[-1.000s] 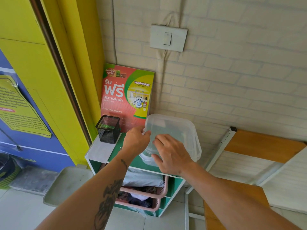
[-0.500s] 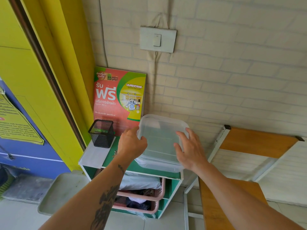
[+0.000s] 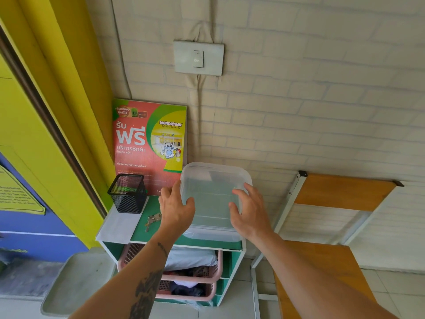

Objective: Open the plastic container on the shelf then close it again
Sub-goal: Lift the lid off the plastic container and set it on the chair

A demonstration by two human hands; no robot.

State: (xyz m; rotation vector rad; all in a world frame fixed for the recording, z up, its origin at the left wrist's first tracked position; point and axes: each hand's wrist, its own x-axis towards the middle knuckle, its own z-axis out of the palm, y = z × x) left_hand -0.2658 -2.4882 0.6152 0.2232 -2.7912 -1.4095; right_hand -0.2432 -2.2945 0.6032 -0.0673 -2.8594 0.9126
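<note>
A clear plastic container (image 3: 212, 199) with its lid lying flat on it stands on the green shelf top (image 3: 149, 231), against the brick wall. My left hand (image 3: 176, 208) is at its left edge, thumb on the lid and fingers spread along the rim. Over the right half of the lid lies my right hand (image 3: 249, 210), fingers apart and thumb on the lid. Neither hand clasps the container.
A black mesh pen cup (image 3: 127, 193) and a red laundry poster (image 3: 149, 143) stand left of the container, with keys (image 3: 153, 219) beside my left wrist. Pink baskets (image 3: 195, 279) fill the shelf below. A wooden folding table (image 3: 340, 194) leans at the right.
The lid, tilted up one second ago, now lies flat on the container. My right hand moved from the front edge to the right side; both hands have loosened their hold.
</note>
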